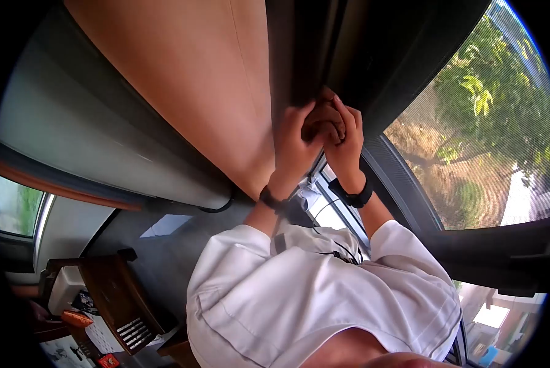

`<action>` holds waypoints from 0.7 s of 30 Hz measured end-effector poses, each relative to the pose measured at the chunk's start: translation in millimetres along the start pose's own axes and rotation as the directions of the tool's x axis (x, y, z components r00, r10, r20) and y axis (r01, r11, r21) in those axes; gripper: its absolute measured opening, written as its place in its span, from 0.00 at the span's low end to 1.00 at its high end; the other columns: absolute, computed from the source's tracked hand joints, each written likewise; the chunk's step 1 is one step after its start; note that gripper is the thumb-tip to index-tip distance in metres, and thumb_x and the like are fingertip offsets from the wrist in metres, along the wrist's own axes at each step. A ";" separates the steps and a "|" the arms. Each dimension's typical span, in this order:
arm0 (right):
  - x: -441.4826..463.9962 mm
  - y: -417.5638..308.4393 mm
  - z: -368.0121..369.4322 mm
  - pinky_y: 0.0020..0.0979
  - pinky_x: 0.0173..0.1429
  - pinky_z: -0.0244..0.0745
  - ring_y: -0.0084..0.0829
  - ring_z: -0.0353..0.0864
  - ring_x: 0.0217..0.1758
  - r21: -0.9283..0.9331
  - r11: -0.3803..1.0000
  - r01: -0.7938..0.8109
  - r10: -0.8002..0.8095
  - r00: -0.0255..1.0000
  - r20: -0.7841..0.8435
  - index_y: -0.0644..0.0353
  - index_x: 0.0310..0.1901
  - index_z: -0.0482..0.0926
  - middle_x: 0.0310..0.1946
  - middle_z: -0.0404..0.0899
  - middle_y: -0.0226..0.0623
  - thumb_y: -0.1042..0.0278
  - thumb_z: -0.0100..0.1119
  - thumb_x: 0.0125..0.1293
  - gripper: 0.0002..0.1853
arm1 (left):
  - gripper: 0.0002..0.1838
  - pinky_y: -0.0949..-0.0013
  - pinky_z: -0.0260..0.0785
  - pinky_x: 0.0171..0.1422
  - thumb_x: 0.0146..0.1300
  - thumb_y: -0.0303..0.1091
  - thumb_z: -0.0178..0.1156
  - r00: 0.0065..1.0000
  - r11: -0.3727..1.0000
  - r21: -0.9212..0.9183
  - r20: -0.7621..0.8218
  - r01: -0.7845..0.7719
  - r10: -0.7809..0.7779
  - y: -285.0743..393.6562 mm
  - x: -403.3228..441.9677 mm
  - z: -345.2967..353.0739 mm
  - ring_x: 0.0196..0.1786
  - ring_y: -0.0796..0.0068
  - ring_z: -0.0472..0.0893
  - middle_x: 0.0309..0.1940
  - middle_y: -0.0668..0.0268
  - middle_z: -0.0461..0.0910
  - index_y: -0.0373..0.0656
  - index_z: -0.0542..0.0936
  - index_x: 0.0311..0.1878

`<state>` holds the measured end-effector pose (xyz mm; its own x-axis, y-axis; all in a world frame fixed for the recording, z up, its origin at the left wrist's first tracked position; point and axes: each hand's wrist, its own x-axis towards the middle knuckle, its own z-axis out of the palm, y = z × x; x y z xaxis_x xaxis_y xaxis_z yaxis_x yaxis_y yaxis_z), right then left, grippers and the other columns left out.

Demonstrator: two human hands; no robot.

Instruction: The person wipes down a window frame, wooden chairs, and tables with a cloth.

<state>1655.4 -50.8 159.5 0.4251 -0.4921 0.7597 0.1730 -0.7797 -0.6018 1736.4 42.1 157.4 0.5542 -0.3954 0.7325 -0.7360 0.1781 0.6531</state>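
My left hand (pixel 296 144) and my right hand (pixel 347 144) are raised close together in front of a dark vertical strip (pixel 299 49) between a beige panel and a window frame. Both have curled fingers, and their fingertips meet or overlap in shadow. Anything between the fingers is too dark to make out. A dark band (pixel 270 200) circles my left wrist, and a black watch-like band (pixel 356 194) is on the right one. My white shirt (pixel 324 294) fills the lower middle.
A smooth beige panel (pixel 189 67) rises at upper left beside a grey curved surface (pixel 97 116). To the right is a mesh-screened window (pixel 471 135) with trees outside. Wooden furniture (pixel 112 288) stands at lower left, with a white box (pixel 66 288) and small packets.
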 end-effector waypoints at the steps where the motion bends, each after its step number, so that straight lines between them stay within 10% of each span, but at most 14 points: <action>1: 9.9 4.4 8.2 0.33 0.54 0.77 0.42 0.79 0.52 -0.009 1.000 0.002 -0.002 1.000 -0.023 0.55 0.65 0.76 0.51 0.76 0.43 0.85 0.63 0.51 0.35 | 0.30 0.61 0.75 0.51 0.57 0.26 0.67 1.000 1.000 0.021 0.006 0.017 -0.017 -3.8 11.3 -0.1 0.48 0.55 0.80 0.49 0.56 0.75 0.45 0.74 0.64; 18: -7.1 57.8 23.7 0.30 0.50 0.74 0.35 0.79 0.44 -0.066 0.998 -0.009 0.003 0.996 -0.085 0.65 0.59 0.76 0.34 0.82 0.39 0.93 0.50 0.53 0.29 | 0.25 0.60 0.73 0.51 0.60 0.23 0.64 0.996 0.990 0.117 0.032 0.080 -0.085 -46.3 -15.0 44.9 0.49 0.53 0.78 0.47 0.55 0.74 0.43 0.76 0.62; 21: 29.0 47.2 17.0 0.33 0.47 0.78 0.40 0.80 0.45 -0.004 0.995 0.098 -0.097 0.982 -0.163 0.60 0.61 0.78 0.45 0.77 0.41 0.82 0.65 0.50 0.31 | 0.24 0.60 0.73 0.52 0.62 0.23 0.63 1.000 0.990 0.139 -0.016 0.022 -0.020 -11.6 15.8 41.2 0.50 0.54 0.77 0.47 0.55 0.74 0.42 0.76 0.63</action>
<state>1691.0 -95.3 148.9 0.2561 -0.4704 0.8445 0.2103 -0.8256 -0.5237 1737.7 -3.4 153.5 0.5750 -0.3844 0.7222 -0.7705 0.0424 0.6360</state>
